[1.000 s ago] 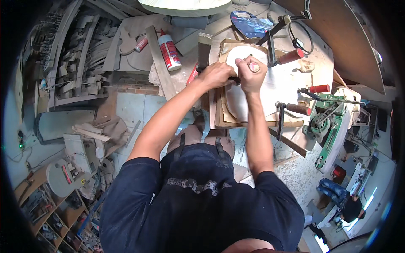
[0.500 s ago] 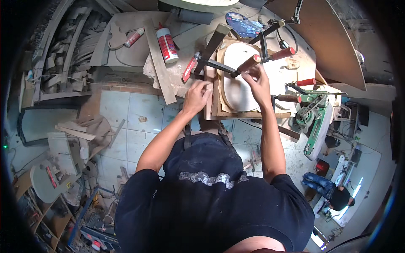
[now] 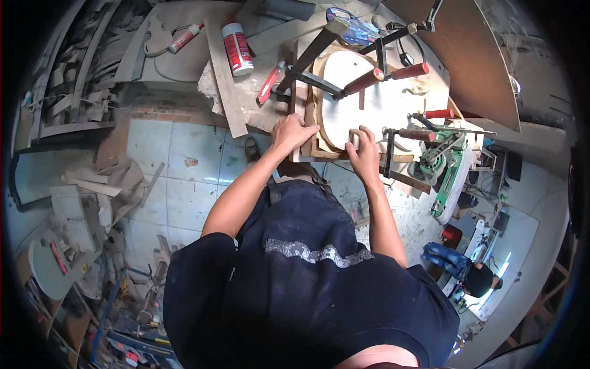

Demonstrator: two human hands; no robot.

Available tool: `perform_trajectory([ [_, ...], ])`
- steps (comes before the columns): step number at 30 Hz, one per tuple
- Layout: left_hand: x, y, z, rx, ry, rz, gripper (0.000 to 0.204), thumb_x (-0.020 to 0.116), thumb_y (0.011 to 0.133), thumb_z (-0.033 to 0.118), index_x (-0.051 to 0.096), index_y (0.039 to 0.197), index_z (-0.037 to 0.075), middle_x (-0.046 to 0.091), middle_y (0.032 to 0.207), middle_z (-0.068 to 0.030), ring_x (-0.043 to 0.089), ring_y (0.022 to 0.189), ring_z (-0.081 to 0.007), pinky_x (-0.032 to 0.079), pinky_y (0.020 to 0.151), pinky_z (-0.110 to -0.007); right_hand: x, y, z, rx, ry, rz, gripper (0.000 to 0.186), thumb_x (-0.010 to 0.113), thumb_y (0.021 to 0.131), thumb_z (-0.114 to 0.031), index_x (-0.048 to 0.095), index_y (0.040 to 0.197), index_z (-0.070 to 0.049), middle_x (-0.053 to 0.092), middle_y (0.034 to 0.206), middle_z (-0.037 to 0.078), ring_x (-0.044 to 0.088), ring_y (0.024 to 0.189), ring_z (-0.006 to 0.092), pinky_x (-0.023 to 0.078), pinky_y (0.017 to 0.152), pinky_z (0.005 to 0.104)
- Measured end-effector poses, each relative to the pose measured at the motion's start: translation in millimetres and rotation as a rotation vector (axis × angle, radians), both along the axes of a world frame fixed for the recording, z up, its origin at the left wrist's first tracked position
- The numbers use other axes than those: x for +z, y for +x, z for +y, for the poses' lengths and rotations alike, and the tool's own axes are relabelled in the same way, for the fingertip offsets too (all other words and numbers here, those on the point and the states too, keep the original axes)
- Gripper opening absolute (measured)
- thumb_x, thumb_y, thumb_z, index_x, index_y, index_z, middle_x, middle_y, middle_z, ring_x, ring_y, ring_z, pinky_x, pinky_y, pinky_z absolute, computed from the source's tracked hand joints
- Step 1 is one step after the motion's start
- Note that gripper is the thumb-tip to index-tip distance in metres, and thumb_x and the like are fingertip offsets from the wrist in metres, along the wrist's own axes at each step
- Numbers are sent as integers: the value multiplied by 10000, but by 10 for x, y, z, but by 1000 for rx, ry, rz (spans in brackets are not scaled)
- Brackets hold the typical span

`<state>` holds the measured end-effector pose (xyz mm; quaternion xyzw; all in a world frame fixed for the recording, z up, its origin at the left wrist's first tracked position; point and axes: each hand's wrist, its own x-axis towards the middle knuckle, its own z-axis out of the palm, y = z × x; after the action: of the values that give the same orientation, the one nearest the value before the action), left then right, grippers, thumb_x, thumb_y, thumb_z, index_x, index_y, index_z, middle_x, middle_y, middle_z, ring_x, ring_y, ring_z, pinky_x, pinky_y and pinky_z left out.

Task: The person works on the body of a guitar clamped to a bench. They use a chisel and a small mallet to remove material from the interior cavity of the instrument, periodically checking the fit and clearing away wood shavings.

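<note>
A clamp (image 3: pixel 364 82) overhangs the white panel (image 3: pixel 339 121); my right hand (image 3: pixel 364 150) spreads loosely; my left hand (image 3: pixel 291 133), I can't tell.

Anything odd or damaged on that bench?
Yes: the worktop's near-left edge looks ragged and chipped rather than cleanly cut. A wooden strip lies slanted there, its near end jutting past the edge, where it might get knocked. I can't make out any spill.

From afar I see a white board (image 3: pixel 341 120); black clamps (image 3: pixel 312 51) with red handles (image 3: pixel 410 71); a red-and-white bottle (image 3: pixel 238 50); a green machine (image 3: pixel 449 175); a navy shirt (image 3: pixel 295 307) with a mottled grey band (image 3: pixel 316 253).
</note>
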<state>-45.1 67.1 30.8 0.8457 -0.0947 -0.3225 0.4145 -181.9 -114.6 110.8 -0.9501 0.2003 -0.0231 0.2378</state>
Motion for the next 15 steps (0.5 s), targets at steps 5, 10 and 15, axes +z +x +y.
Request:
perform_trajectory([
  [5, 98, 52, -37, -30, 28, 12, 602, 762, 672, 565, 698, 903, 13, 723, 908, -197, 700, 888, -334, 530, 813, -412, -4, -4, -49, -20, 41, -33, 315, 705, 818, -127, 649, 1120, -61, 543, 1325, 215, 544, 1215, 399, 453, 1004, 442],
  [10, 133, 71, -70, -99, 93, -20, 651, 740, 647, 532, 645, 1009, 0, 706, 986, -224, 689, 927, -363, 528, 818, -439, -54, -26, -53, -39, 49, -61, 319, 710, 810, -125, 651, 1117, -57, 547, 1324, 207, 542, 1220, 390, 448, 1010, 438],
  [15, 171, 1, -120, -50, 75, -58, 570, 713, 684, 440, 624, 1038, 2, 695, 969, -244, 674, 929, -405, 522, 832, -478, -53, -17, -44, -58, 67, -51, 319, 711, 806, -110, 652, 1115, -57, 551, 1321, 195, 537, 1228, 381, 441, 1020, 432],
])
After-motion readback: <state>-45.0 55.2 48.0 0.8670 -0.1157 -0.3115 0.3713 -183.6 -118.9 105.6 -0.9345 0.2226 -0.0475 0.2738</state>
